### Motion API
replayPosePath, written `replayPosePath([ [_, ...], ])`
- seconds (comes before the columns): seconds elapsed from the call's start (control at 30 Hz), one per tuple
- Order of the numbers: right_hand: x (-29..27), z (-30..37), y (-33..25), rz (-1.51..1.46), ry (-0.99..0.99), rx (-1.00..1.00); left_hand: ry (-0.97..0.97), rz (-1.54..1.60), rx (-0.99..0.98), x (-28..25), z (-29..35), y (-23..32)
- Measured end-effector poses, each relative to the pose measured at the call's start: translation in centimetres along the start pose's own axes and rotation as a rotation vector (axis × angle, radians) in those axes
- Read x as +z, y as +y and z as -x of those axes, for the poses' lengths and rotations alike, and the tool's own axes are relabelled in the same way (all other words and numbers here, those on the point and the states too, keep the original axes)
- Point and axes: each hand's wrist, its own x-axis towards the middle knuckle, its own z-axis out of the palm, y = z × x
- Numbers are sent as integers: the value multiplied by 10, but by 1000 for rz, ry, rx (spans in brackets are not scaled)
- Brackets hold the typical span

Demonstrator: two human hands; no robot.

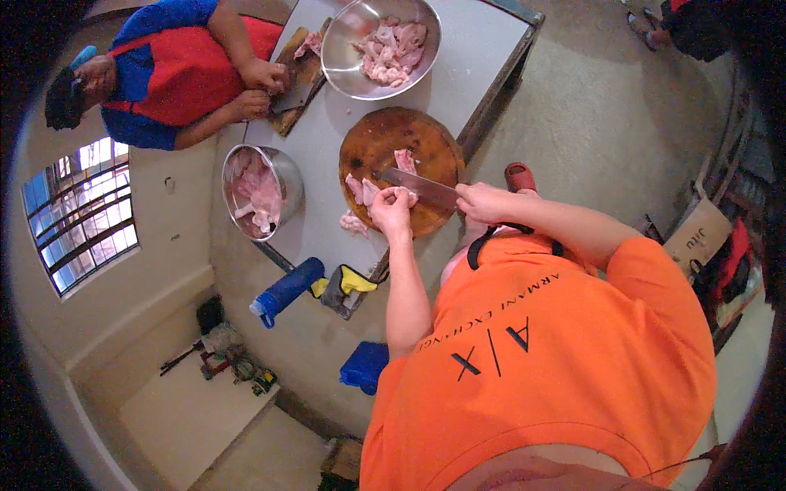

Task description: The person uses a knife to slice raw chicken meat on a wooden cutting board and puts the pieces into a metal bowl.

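Observation:
A round wooden chopping board lies on the table in front of me. My right hand is closed around the handle of a broad-bladed knife, its blade lying across the board. Close to the blade, my left hand pinches a pale pink piece of raw meat, partly hidden by the fingers. Past the blade sits another raw meat piece. More pale meat lies at the board's left edge, and a lumpy bit rests on the table beside it.
A wide steel bowl of cut meat stands beyond the board; a steel pot with larger pieces is at left. Across the table, a co-worker's hands work at a rectangular board. A blue bottle and grey-yellow cloth are near the corner.

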Motion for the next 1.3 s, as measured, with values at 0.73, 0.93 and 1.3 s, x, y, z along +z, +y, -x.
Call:
replayPosePath([
  [0.73, -1, 4, 8, 40, -63, 0, 148, 250, 155, -5, 28, -31],
  [0.93, -6, 15, -10, 141, 12, -35, 46, 197, -63, -11, 29, -19],
  [1.3, -9, 22, -13, 159, 4, 20, 93, 82, -88, -8, 19, -19],
])
